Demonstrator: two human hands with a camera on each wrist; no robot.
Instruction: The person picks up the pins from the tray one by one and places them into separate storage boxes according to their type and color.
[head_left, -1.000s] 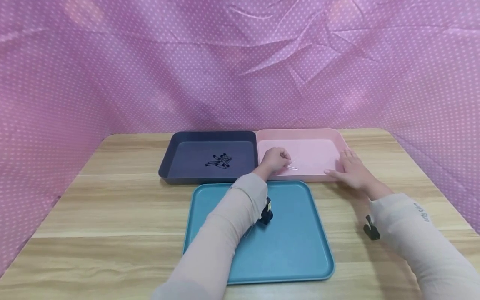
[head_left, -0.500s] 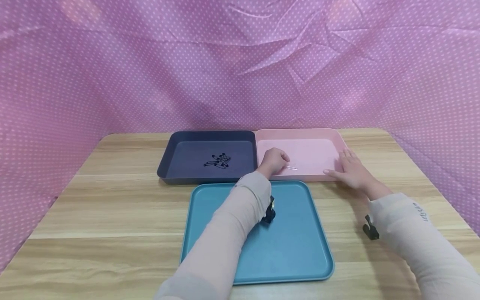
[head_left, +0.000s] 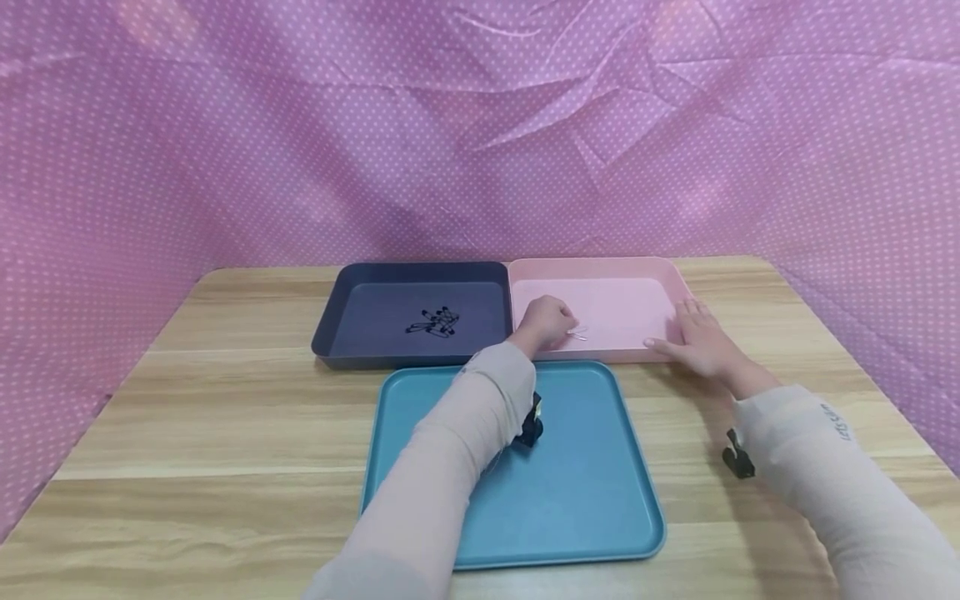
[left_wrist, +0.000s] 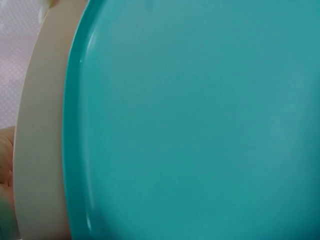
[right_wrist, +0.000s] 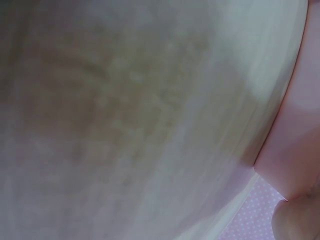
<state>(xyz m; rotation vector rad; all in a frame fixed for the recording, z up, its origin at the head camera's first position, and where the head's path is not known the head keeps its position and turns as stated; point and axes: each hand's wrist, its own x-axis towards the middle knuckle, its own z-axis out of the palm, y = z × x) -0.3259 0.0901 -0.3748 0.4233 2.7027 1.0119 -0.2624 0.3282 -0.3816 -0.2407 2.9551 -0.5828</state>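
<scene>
My left hand point(head_left: 547, 321) is low inside the pink tray point(head_left: 600, 356), near its front left, with the fingers curled. Its fingertips seem to pinch a thin silvery safety pin point(head_left: 579, 337), whose end sticks out to the right; the grip itself is partly hidden. My right hand point(head_left: 701, 342) lies against the tray's front right corner, fingers straight along the side wall and thumb on the front rim. In the navy tray point(head_left: 405, 361) to the left lies a small heap of black safety pins point(head_left: 435, 322). The left wrist view catches only a bit of the hand point(left_wrist: 6, 165).
A flat teal tray point(head_left: 577, 483) lies in front of the two deeper trays, under my left forearm. All stand on a wood-grain table point(head_left: 225, 433). Pink dotted cloth point(head_left: 480, 167) hangs behind and at both sides.
My left hand has shifted slightly, and the silvery pin's end has drawn a little to the left. The right hand keeps its place on the pink tray.
</scene>
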